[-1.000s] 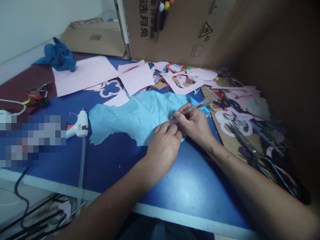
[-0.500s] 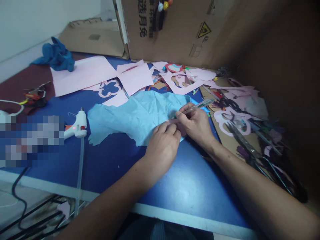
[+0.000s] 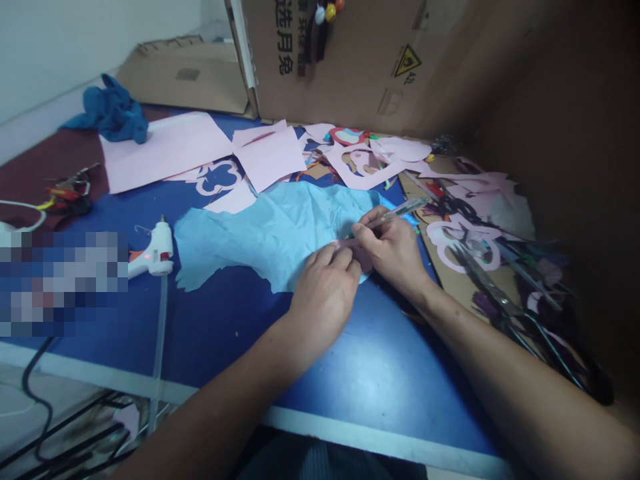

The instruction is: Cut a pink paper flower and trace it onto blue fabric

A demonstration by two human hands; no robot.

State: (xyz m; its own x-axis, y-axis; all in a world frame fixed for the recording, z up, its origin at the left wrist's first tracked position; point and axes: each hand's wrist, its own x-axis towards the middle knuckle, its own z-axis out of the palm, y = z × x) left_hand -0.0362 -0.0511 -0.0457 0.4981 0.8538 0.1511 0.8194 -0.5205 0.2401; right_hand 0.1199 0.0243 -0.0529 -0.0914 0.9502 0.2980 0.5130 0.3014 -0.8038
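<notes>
A crumpled light-blue sheet point(image 3: 280, 220), thin like cloth or film, lies across the blue table point(image 3: 210, 333). On its right end rests a small pink paper piece point(image 3: 364, 259), mostly covered by my hands. My left hand point(image 3: 327, 283) presses down over this piece, its fingers lying flat side by side. In my right hand point(image 3: 393, 247) a clear pen point(image 3: 407, 207) is pinched, slanting up to the right. Its tip points down at the edge of the pink piece, close to my left fingertips; the exact contact point is hidden.
To the left lies a white glue gun point(image 3: 159, 250) with a long glue stick. Large scissors point(image 3: 500, 300) rest among scraps at right. Pink paper sheets point(image 3: 165, 150) and cut-outs line the back, near a blue cloth point(image 3: 113, 110). A cardboard wall point(image 3: 350, 73) stands behind.
Almost nothing differs. Both hands and the pen keep nearly the same place on the pink piece, with the view shifted very slightly.
</notes>
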